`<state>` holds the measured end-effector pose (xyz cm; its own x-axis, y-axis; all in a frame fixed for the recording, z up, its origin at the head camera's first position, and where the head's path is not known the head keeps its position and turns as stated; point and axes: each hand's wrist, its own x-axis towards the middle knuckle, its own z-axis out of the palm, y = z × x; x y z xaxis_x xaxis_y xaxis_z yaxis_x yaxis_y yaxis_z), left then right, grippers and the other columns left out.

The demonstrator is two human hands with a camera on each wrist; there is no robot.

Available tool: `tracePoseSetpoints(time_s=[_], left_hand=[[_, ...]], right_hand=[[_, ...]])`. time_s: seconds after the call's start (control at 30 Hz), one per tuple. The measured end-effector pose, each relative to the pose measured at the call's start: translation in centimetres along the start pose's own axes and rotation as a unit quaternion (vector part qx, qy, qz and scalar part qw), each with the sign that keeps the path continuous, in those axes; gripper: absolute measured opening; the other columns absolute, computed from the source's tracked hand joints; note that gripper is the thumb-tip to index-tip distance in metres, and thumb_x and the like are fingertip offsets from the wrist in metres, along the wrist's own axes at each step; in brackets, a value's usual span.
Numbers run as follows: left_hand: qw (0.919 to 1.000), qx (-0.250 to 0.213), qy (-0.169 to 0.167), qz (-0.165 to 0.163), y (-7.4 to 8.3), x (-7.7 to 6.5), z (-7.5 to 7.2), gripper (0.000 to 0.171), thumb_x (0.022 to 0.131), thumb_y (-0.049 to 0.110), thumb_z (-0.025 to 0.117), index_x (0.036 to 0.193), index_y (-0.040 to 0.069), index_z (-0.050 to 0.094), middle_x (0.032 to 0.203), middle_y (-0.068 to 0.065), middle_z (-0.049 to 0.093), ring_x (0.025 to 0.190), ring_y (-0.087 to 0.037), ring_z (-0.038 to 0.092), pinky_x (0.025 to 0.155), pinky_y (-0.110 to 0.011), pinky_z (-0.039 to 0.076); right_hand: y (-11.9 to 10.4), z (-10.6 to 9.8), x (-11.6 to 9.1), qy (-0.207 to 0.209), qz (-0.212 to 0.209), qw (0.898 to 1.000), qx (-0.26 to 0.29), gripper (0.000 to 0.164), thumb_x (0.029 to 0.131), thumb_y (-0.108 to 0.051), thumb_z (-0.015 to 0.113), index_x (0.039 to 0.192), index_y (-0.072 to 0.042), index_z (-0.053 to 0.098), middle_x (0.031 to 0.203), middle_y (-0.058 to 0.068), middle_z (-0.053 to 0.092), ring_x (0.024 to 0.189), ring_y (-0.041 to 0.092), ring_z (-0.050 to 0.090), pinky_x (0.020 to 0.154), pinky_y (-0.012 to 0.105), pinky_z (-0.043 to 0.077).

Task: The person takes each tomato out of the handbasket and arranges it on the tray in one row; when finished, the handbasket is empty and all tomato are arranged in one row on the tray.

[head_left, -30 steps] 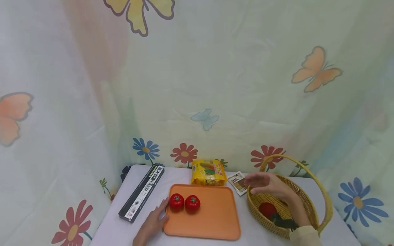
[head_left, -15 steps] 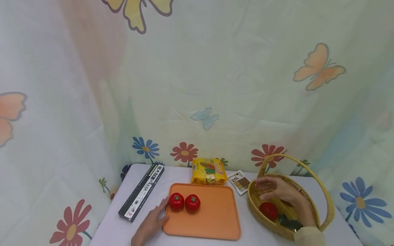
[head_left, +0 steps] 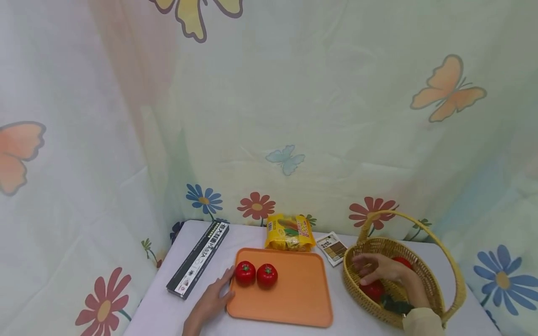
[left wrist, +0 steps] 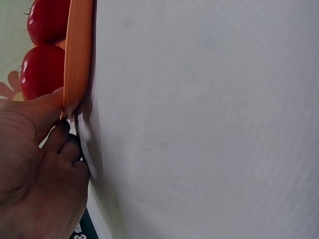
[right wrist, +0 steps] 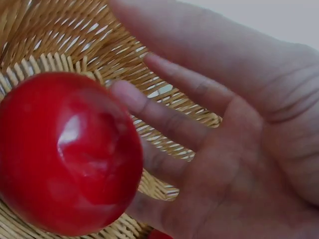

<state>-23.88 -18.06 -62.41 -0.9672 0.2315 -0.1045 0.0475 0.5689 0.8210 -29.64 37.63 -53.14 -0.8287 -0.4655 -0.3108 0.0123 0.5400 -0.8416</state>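
My left hand (head_left: 212, 298) holds the left edge of an orange tray (head_left: 294, 298). In the left wrist view its thumb lies on the rim (left wrist: 79, 55) and its fingers bend below. Two red tomatoes (head_left: 266, 276) with green stem tops sit side by side on the tray, close to that hand. My right hand (head_left: 380, 269) is inside a wicker basket (head_left: 357, 298), fingers spread and loosely bent. A red tomato (right wrist: 70, 154) lies beside those fingers in the right wrist view, not enclosed by them. Another red piece (head_left: 402, 261) shows behind the hand, partly hidden.
A black and white pasta box (head_left: 197, 261) lies left of the tray. Behind the tray stands a yellow food bag (head_left: 290, 233), with a small brown and white packet (head_left: 332, 248) to its right. The basket's tall handle (head_left: 451, 266) arches over it. A patterned curtain (head_left: 235, 116) surrounds the table.
My right hand has moved from above the basket's left rim down and right, into the basket by the tomato. The left hand stays at the tray's edge. The head view has shifted slightly.
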Motion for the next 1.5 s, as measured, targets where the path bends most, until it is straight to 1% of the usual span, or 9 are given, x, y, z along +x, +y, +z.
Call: tracePoseSetpoints(time_s=[0.2, 0.33, 0.47, 0.53, 0.63, 0.77, 0.87, 1.13, 1.5], left_hand=[[1.0000, 0.000, -0.002, -0.007, -0.1, -0.2, 0.0, 0.074, 0.102, 0.025, 0.073, 0.169, 0.026, 0.040, 0.173, -0.014, 0.036, 0.158, -0.052, 0.029, 0.125, -0.075, 0.025], [1.0000, 0.002, 0.002, 0.006, 0.1, -0.3, -0.1, 0.074, 0.102, 0.023, 0.074, 0.168, 0.024, 0.041, 0.173, -0.015, 0.037, 0.158, -0.051, 0.030, 0.125, -0.075, 0.025], [0.9996, 0.005, 0.006, 0.028, 0.1, -0.3, -0.2, 0.074, 0.102, 0.020, 0.074, 0.168, 0.019, 0.041, 0.172, -0.018, 0.036, 0.157, -0.052, 0.030, 0.126, -0.074, 0.024], [0.9994, 0.010, 0.006, 0.033, 0.2, -0.3, -0.2, 0.073, 0.102, 0.020, 0.073, 0.168, 0.018, 0.041, 0.172, -0.019, 0.036, 0.157, -0.053, 0.030, 0.126, -0.074, 0.023], [0.9995, 0.012, 0.005, 0.030, 0.2, -0.2, -0.2, 0.074, 0.102, 0.020, 0.073, 0.168, 0.018, 0.041, 0.172, -0.019, 0.036, 0.157, -0.052, 0.031, 0.126, -0.073, 0.024], [0.9997, 0.011, 0.001, 0.020, 0.3, -0.1, -0.2, 0.074, 0.102, 0.021, 0.073, 0.168, 0.019, 0.040, 0.172, -0.018, 0.036, 0.158, -0.050, 0.031, 0.126, -0.073, 0.025], [0.9997, 0.007, 0.001, 0.022, 0.3, -0.1, -0.2, 0.074, 0.102, 0.021, 0.073, 0.168, 0.018, 0.041, 0.172, -0.020, 0.037, 0.158, -0.050, 0.032, 0.126, -0.073, 0.026], [0.9997, 0.002, 0.001, 0.024, 0.2, -0.1, -0.1, 0.074, 0.101, 0.020, 0.074, 0.168, 0.018, 0.041, 0.171, -0.020, 0.037, 0.158, -0.048, 0.031, 0.126, -0.070, 0.027], [0.9999, 0.004, -0.002, 0.016, 0.1, 0.1, 0.0, 0.074, 0.101, 0.020, 0.073, 0.168, 0.019, 0.041, 0.172, -0.020, 0.036, 0.158, -0.049, 0.031, 0.126, -0.072, 0.025]], right_hand=[[0.6, -0.1, 0.4, -0.006, 0.016, 1.000, -0.009, 0.060, 0.093, -0.004, 0.083, 0.142, 0.015, 0.055, 0.130, 0.029, 0.066, 0.117, 0.045, 0.066, 0.102, 0.053, 0.062], [0.6, -0.3, 0.5, -0.013, 0.028, 0.999, -0.018, 0.057, 0.094, -0.004, 0.082, 0.141, 0.014, 0.056, 0.130, 0.027, 0.067, 0.120, 0.044, 0.064, 0.103, 0.054, 0.062], [0.4, -0.4, 0.5, 0.009, 0.035, 0.999, -0.028, 0.055, 0.095, -0.006, 0.080, 0.141, 0.014, 0.057, 0.128, 0.027, 0.068, 0.117, 0.040, 0.065, 0.101, 0.056, 0.062], [0.4, -0.4, 0.6, 0.036, 0.028, 0.998, -0.037, 0.055, 0.095, -0.007, 0.081, 0.140, 0.015, 0.057, 0.126, 0.028, 0.068, 0.114, 0.037, 0.065, 0.099, 0.056, 0.062], [0.3, -0.3, 0.8, 0.104, 0.019, 0.993, -0.053, 0.056, 0.094, -0.008, 0.084, 0.138, 0.015, 0.059, 0.124, 0.029, 0.069, 0.111, 0.036, 0.066, 0.096, 0.055, 0.064], [0.3, -0.1, 0.9, 0.210, 0.023, 0.975, -0.068, 0.054, 0.093, -0.012, 0.086, 0.134, 0.013, 0.062, 0.124, 0.030, 0.070, 0.110, 0.039, 0.069, 0.094, 0.053, 0.066], [0.5, -0.2, 0.8, 0.246, 0.024, 0.966, -0.074, 0.054, 0.094, -0.016, 0.086, 0.134, 0.012, 0.063, 0.126, 0.031, 0.071, 0.112, 0.042, 0.069, 0.095, 0.054, 0.065], [0.9, 0.0, 0.4, 0.241, 0.018, 0.965, -0.098, 0.055, 0.093, -0.021, 0.088, 0.133, 0.010, 0.066, 0.122, 0.027, 0.073, 0.110, 0.039, 0.070, 0.094, 0.054, 0.064], [1.6, 0.1, 0.3, 0.216, 0.056, 0.973, -0.061, 0.057, 0.096, -0.026, 0.085, 0.133, 0.012, 0.066, 0.123, 0.026, 0.074, 0.110, 0.037, 0.070, 0.092, 0.051, 0.065]])
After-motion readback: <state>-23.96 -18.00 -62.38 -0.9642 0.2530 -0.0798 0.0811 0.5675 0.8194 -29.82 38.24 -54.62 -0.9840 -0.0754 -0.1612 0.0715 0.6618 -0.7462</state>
